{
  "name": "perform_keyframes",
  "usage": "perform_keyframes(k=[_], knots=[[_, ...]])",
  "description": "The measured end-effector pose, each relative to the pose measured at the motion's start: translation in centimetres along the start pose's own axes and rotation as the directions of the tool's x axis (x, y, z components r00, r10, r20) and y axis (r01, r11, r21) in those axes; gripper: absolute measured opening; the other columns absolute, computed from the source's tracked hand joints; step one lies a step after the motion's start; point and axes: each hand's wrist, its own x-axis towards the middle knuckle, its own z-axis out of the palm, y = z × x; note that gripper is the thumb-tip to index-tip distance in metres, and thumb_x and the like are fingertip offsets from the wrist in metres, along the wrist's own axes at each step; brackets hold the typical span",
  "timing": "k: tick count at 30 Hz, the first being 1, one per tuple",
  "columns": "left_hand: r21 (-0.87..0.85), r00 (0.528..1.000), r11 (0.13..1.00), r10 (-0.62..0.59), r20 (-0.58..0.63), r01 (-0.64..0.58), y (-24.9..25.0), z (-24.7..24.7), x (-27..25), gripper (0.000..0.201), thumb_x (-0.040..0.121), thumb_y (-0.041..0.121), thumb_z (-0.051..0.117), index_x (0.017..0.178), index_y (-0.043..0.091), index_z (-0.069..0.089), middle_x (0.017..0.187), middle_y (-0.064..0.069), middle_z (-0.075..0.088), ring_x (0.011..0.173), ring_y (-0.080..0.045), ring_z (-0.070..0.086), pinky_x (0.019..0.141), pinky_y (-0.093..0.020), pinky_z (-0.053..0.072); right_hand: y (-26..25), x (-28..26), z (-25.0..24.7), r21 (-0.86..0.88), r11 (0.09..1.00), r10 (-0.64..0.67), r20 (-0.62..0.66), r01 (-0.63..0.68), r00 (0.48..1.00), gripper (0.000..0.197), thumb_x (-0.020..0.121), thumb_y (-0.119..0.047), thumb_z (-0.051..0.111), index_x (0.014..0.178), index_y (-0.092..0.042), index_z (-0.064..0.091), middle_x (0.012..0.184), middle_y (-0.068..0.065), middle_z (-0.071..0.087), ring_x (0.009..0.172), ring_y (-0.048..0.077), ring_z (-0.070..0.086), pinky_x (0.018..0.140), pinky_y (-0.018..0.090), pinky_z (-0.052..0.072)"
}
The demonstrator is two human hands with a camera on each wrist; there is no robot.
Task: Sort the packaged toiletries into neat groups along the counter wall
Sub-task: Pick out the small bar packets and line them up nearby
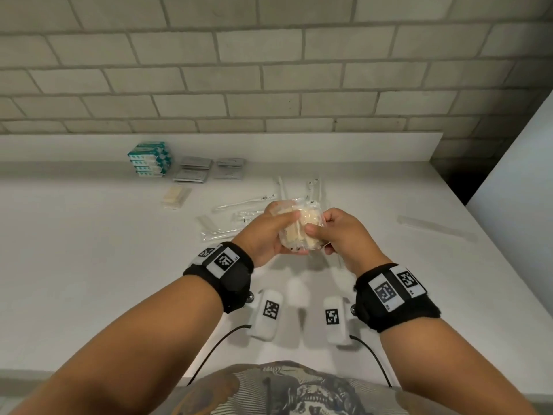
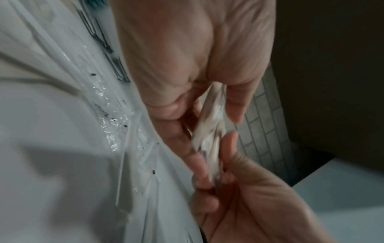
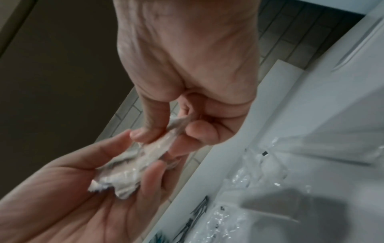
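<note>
Head view: clear packet of cream-coloured items (image 1: 300, 227) is held above the white table (image 1: 89, 250), both grips closed on it. Left hand (image 1: 266, 235) cups one end; right hand (image 1: 338, 235) pinches the other. Teal boxes (image 1: 149, 158) stand stacked against the wall.

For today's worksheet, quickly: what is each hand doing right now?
Left hand: grips the clear-wrapped cream packets, thumb on top.
Right hand: pinches the same packets from the other side.
</note>
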Motion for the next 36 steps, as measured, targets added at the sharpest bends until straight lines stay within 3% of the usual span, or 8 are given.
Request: perform_keyframes(k=[3,8,15,19,23,27,33,36], knots=[[0.064,0.999,0.997,0.044,0.025,-0.045,0.1,-0.2,-0.7,0.038,0.091,0.015,0.060,0.126,0.000,0.056,0.118,-0.023,0.063,0.102,-0.036,0.065,0.082,-0.043,0.057,-0.8,0.0,0.9,0.116,0.992,-0.047,0.039,0.042,0.998,0.024,0.079,-0.014,0.076,0.084,-0.009,0.053,0.071,0.007,0.063,0.050,0.015,0.056,0.045,0.026,0.044],[-0.037,0.996,0.996,0.078,-0.032,-0.079,1.2,-2.1,-2.1,0.026,0.094,0.014,0.057,0.118,0.006,0.061,0.099,-0.010,0.068,0.084,-0.023,0.067,0.056,-0.025,0.053,-2.4,0.0,2.2,0.173,0.980,-0.117,0.081,0.102,0.990,0.007,0.085,-0.007,0.069,0.084,-0.008,0.062,0.071,0.000,0.065,0.061,0.013,0.061,0.057,0.026,0.052],[-0.196,0.998,0.980,0.012,-0.065,-0.024,2.5,-5.6,-4.0,0.020,0.098,0.021,0.051,0.112,0.011,0.061,0.110,-0.014,0.069,0.095,-0.027,0.067,0.060,-0.027,0.056,-4.2,0.7,5.3,-0.020,0.920,-0.387,-0.205,0.391,0.899,0.022,0.081,-0.004,0.071,0.071,-0.024,0.067,0.085,-0.005,0.060,0.077,0.006,0.056,0.077,0.020,0.045],[-0.210,1.000,0.978,-0.016,-0.003,0.015,3.5,-7.7,-5.1,0.019,0.095,0.022,0.056,0.108,0.010,0.063,0.109,-0.014,0.067,0.097,-0.029,0.067,0.066,-0.032,0.058,-4.0,1.0,7.8,-0.308,0.751,-0.592,0.079,0.585,0.802,0.025,0.081,0.008,0.067,0.080,-0.015,0.074,0.101,-0.008,0.050,0.100,0.007,0.052,0.086,0.010,0.044],[0.013,0.990,0.993,0.116,-0.081,-0.115,4.0,-10.0,-5.6,0.033,0.089,0.002,0.061,0.119,0.014,0.055,0.107,-0.008,0.065,0.095,-0.026,0.066,0.083,-0.042,0.054,-4.1,1.0,9.5,-0.283,0.852,-0.437,0.078,0.441,0.896,0.032,0.091,0.000,0.058,0.091,-0.029,0.072,0.108,-0.012,0.058,0.102,0.006,0.058,0.086,0.014,0.046],[0.258,0.973,0.949,0.210,-0.095,-0.180,4.4,-12.1,-6.5,0.039,0.080,0.003,0.071,0.111,0.018,0.056,0.098,-0.004,0.062,0.088,-0.020,0.065,0.071,-0.036,0.053,-5.7,1.3,12.1,-0.283,0.931,-0.205,0.119,0.231,0.972,0.021,0.084,-0.020,0.072,0.105,-0.023,0.068,0.086,-0.004,0.065,0.075,0.011,0.063,0.074,0.025,0.052],[0.294,0.971,0.939,0.217,-0.103,-0.179,5.1,-15.9,-7.9,0.036,0.086,0.006,0.068,0.118,0.013,0.055,0.097,-0.004,0.061,0.088,-0.017,0.065,0.067,-0.030,0.055,-7.0,2.4,15.6,-0.519,0.815,-0.219,0.137,0.258,0.966,0.011,0.083,-0.020,0.072,0.073,-0.019,0.072,0.073,-0.011,0.063,0.064,0.005,0.056,0.056,0.014,0.040],[0.186,0.963,0.969,0.197,-0.186,-0.162,5.4,-18.3,-8.8,0.033,0.089,0.012,0.066,0.120,0.010,0.055,0.096,-0.004,0.062,0.088,-0.017,0.065,0.065,-0.027,0.057,-7.1,3.3,16.7,-0.827,0.526,-0.283,0.050,0.199,0.958,0.022,0.088,-0.017,0.055,0.068,-0.016,0.064,0.085,-0.004,0.063,0.072,0.015,0.059,0.059,0.026,0.043]])
